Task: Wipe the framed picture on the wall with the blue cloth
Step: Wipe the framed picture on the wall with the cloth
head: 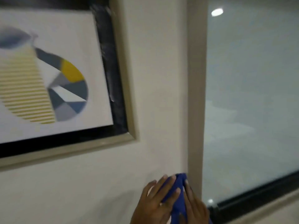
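Observation:
The framed picture (123,88) hangs on the cream wall at upper left, with a pale outer frame, a black inner border and a print of yellow stripes and grey, blue and yellow wedges. Smudges show on the black border along its right side. The blue cloth (178,196) sits low in the view, well below and to the right of the picture. My left hand (156,202) and my right hand (195,204) press it between them, fingers pointing up. The view is blurred.
A beige vertical trim (196,94) runs down just right of the cloth. Beyond it is a large glass pane (252,102) with a dark lower rail (258,193) and a reflected ceiling light.

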Demonstrator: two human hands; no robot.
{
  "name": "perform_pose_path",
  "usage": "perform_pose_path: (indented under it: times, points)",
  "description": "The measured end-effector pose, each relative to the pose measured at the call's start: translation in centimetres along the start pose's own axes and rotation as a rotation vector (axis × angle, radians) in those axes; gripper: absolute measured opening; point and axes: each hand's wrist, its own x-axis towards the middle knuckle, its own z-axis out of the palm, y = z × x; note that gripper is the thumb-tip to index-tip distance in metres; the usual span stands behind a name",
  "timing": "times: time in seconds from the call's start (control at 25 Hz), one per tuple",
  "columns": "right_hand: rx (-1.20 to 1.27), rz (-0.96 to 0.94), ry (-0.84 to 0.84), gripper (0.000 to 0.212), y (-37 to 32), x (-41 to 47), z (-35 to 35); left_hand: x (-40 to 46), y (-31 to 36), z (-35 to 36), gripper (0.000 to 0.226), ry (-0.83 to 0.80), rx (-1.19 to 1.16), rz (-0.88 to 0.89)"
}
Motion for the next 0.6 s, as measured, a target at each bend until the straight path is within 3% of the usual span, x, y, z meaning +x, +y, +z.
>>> perform_pose_path:
  times: [0.12, 0.24, 0.32, 0.44, 0.6]
  points:
    - [0.310, 0.099, 0.252, 0.075, -3.1, 9.7, -1.3, 5.3, -5.1, -10.4, 0.050, 0.219, 0.049, -0.021]
    - [0.320, 0.042, 0.316, 0.074, -9.1, 17.7, 0.3, 8.4, -10.7, -18.0, 0.056, 0.349, 0.259, -0.093]
    - [0.235, 0.037, 0.306, 0.070, -11.1, 21.9, 1.4, 9.5, -14.8, -21.8, 0.063, 0.361, 0.414, -0.202]
    - [0.124, 0.042, 0.159, 0.057, -12.7, 25.0, 3.9, 10.0, -19.8, -25.6, 0.074, 0.289, 0.608, -0.376]
    - [0.032, 0.050, 0.103, 0.077, -12.8, 26.6, 6.5, 9.5, -23.2, -26.5, 0.076, 0.244, 0.713, -0.403]
